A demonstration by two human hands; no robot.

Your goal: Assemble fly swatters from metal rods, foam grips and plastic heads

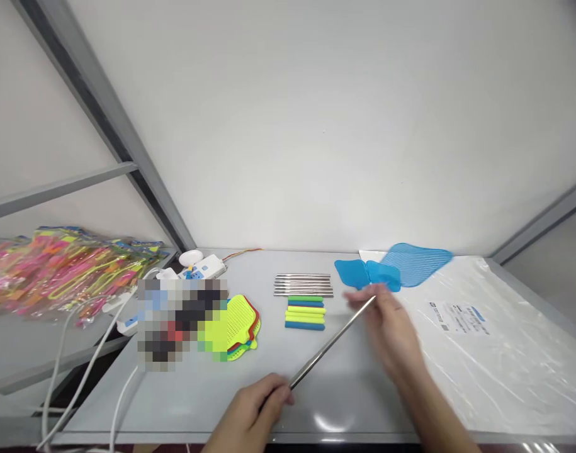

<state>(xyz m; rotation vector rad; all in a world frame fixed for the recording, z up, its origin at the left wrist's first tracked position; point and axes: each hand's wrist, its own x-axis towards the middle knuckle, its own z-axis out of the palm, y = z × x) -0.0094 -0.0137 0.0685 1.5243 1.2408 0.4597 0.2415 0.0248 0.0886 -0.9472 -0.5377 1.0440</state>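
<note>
My left hand [257, 412] is closed around the lower end of a slim silver metal rod [332, 340], which slants up to the right. The rod's far tip lies in front of my right hand [386, 321], whose fingers are stretched out and partly blurred; whether they touch the rod is unclear. Just beyond that hand are blue plastic mesh pieces [415, 264] shaped like fly swatter heads. Several silver rods [303, 285] lie in a row at the table's middle. Below them is a row of green, blue and yellow tubes [305, 313].
A stack of perforated swatter heads [240, 324], yellow on top, lies left of the tubes. White power strips [207, 267] with cables sit at the back left. Bagged colourful items [70, 270] fill the left shelf. A labelled white plastic bag [495, 358] covers the table's right side.
</note>
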